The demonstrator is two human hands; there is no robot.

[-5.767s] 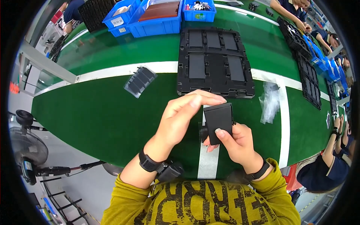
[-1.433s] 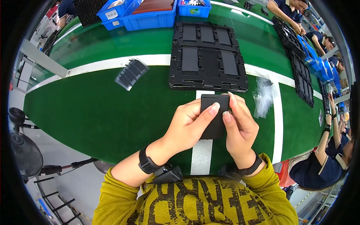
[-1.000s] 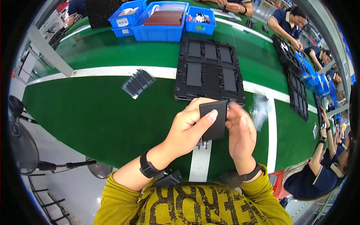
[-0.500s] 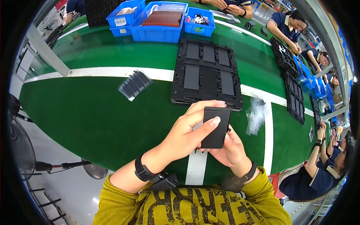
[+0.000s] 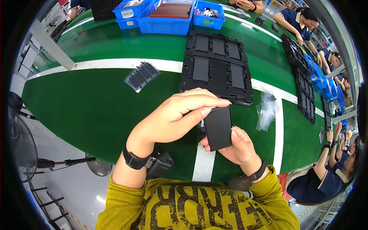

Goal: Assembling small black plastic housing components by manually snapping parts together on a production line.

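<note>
A flat black rectangular part is held upright over the near edge of the green table. My right hand cradles it from below and behind, with the thumb on its right edge. My left hand reaches across from the left, and its fingers pinch the part's top left corner. Just beyond my hands lies a black moulded tray with several rectangular pockets.
A small stack of dark flat pieces lies on the white stripe to the left. Crumpled clear bags rest to the right of my hands. Blue bins line the far edge. More black trays and other seated people are at the right.
My left hand has slid up along the black part, from covering its face to pinching its top corner. My right hand keeps holding the part from beneath.
</note>
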